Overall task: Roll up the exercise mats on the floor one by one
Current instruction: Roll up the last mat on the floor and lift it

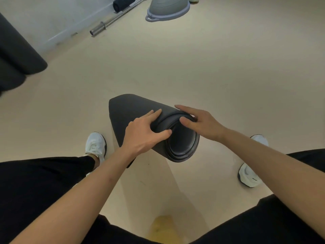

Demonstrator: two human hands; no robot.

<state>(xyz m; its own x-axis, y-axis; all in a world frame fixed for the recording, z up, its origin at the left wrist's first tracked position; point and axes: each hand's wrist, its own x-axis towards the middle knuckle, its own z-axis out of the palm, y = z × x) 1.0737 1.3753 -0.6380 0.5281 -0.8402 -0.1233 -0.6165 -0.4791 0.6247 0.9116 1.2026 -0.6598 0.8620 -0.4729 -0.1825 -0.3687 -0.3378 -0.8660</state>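
Where it stands between the person's two white shoes, the exercise mat is a fully rolled, dark grey tube with a matte, smooth skin. It is tilted, with its far end down toward the beige floor and its near end raised toward the camera. That near end shows the layers as loose concentric rings around a hollow core, with the outermost wrap standing slightly off the ones inside it.

The left hand grips the rim on its side, fingers spread along the outer surface and thumb hooked over the edge onto the ring of layers. The right hand holds the opposite part of the rim, fingers laid over the outside and thumb pressed against the inner layers.

Two more dark rolled mats lie at the left by the wall. Farther off are a steel barbell and a grey balance dome. Black trousers fill the lower corners.
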